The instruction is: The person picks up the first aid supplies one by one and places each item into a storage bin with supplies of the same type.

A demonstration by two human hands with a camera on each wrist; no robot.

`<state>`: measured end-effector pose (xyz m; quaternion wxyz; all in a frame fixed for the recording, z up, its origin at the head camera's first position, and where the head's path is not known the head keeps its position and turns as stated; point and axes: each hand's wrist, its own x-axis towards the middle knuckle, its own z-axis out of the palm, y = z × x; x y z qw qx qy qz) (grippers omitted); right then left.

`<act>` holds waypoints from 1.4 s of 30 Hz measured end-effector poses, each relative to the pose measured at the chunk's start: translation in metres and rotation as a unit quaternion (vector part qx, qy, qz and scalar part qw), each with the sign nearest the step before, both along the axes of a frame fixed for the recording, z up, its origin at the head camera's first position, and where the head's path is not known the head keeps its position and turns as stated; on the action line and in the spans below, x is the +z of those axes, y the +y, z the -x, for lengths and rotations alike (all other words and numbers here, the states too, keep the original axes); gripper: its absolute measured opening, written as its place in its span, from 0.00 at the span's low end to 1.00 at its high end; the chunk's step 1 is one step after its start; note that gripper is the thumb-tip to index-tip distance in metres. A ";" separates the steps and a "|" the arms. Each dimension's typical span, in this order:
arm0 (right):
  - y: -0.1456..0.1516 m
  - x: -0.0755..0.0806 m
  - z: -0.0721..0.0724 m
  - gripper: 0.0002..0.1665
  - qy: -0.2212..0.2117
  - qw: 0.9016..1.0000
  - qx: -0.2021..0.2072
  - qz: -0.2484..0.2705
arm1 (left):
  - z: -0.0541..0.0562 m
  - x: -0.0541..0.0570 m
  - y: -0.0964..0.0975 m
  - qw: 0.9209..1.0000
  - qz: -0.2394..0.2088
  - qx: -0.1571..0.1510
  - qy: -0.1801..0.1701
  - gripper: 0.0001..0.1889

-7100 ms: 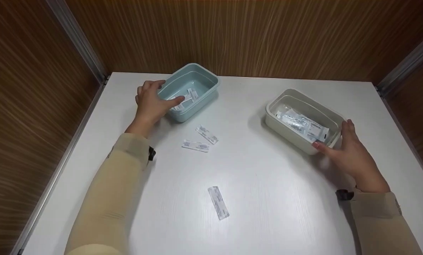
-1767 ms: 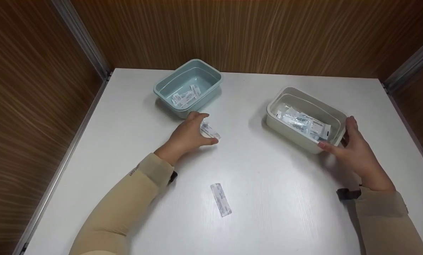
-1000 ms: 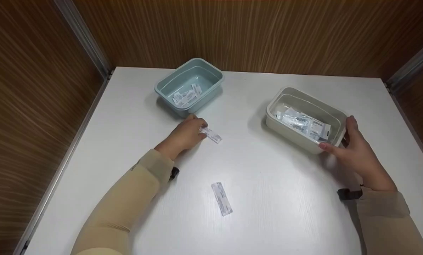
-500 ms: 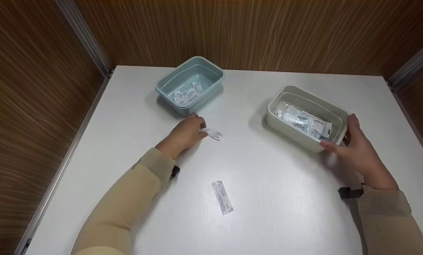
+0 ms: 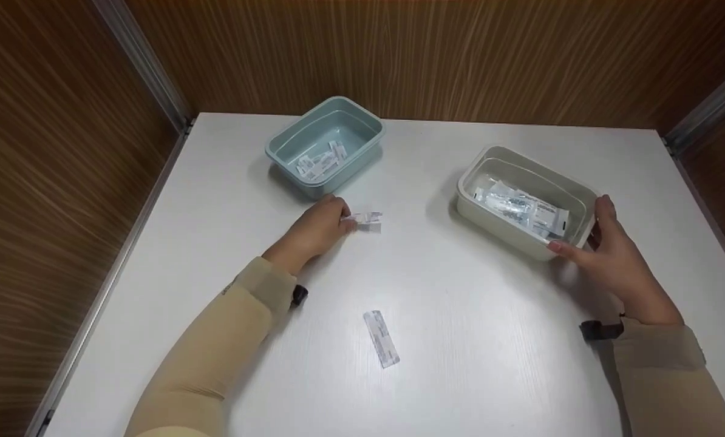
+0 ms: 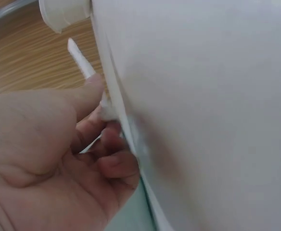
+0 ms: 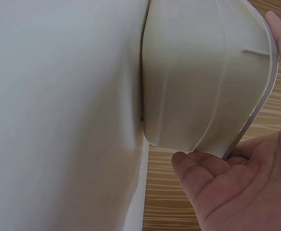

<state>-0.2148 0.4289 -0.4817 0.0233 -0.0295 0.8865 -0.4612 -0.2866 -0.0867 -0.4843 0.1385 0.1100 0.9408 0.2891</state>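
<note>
My left hand [image 5: 317,227] pinches a narrow white printed packet [image 5: 367,217], like a wrapped adhesive bandage, between thumb and fingertips. The packet sticks out to the right, tilted just off the white table. In the left wrist view the packet [image 6: 80,57] shows edge-on beyond the thumb. Right behind this hand stands a pale blue bin [image 5: 362,156] with several similar packets [image 5: 323,164] in it. My right hand [image 5: 611,267] holds the near right corner of a cream bin [image 5: 502,233], thumb and fingers on either side. Larger clear-and-white packets [image 5: 520,209] lie inside that bin.
One more narrow packet [image 5: 381,338] lies flat on the white table [image 5: 472,364], nearer to me. Wood-grain panels [image 5: 423,60] enclose the table at the back and both sides, with metal strips in the corners.
My left hand has gone from the blue bin to the packets before it. It has pinched one and raised its free end off the table. The right hand stays at the cream bin.
</note>
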 end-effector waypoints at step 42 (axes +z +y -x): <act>-0.005 0.001 -0.004 0.80 -0.040 0.999 0.004 0.008 | 0.058 0.061 -0.055 0.970 -0.011 0.212 0.120 0.26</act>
